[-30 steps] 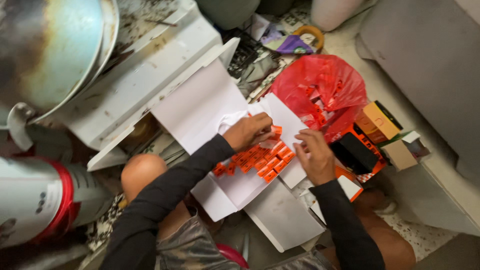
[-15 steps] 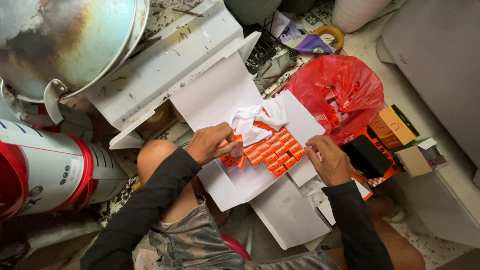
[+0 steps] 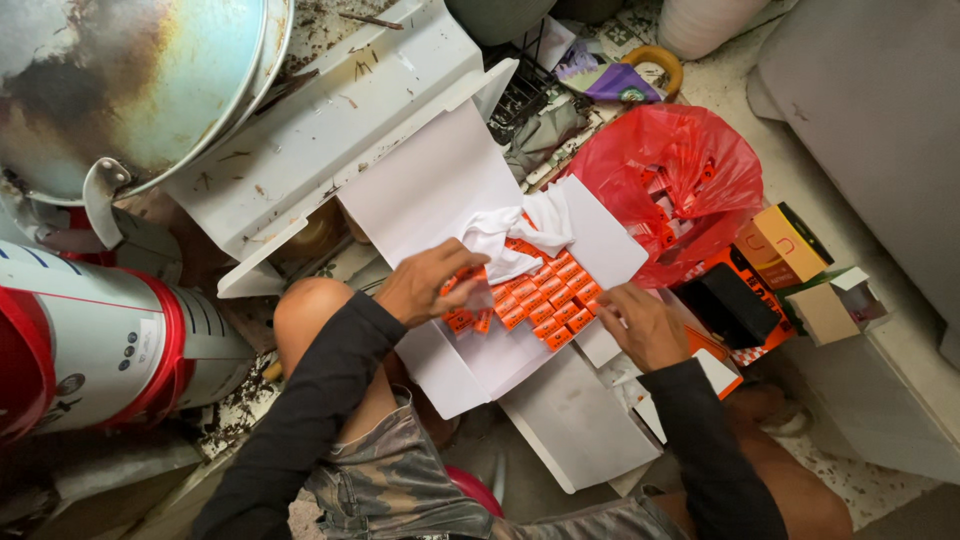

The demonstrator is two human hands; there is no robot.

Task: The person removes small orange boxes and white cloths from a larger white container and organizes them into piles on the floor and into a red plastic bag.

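Note:
An open white cardboard box [image 3: 470, 365] lies across my lap, packed with several small orange packets [image 3: 545, 295] in rows. White tissue paper [image 3: 515, 235] is folded back over the far end of the rows. My left hand [image 3: 430, 280] pinches the near left corner of the tissue paper at the packets' edge. My right hand [image 3: 640, 320] rests fingers-down on the right end of the packet rows and the box's right wall. Both arms wear black sleeves.
A red plastic bag [image 3: 680, 180] with more orange packets sits behind the box at right. Orange, black and tan small boxes [image 3: 775, 265] lie to its right. A big metal pot [image 3: 130, 90] and a red-and-white cylinder [image 3: 100, 340] stand at left, a white shelf [image 3: 330, 130] behind.
My left hand slid from the upper middle of the packets to their left edge and took the tissue paper. My right hand shifted down along the box's right side. The view tilted.

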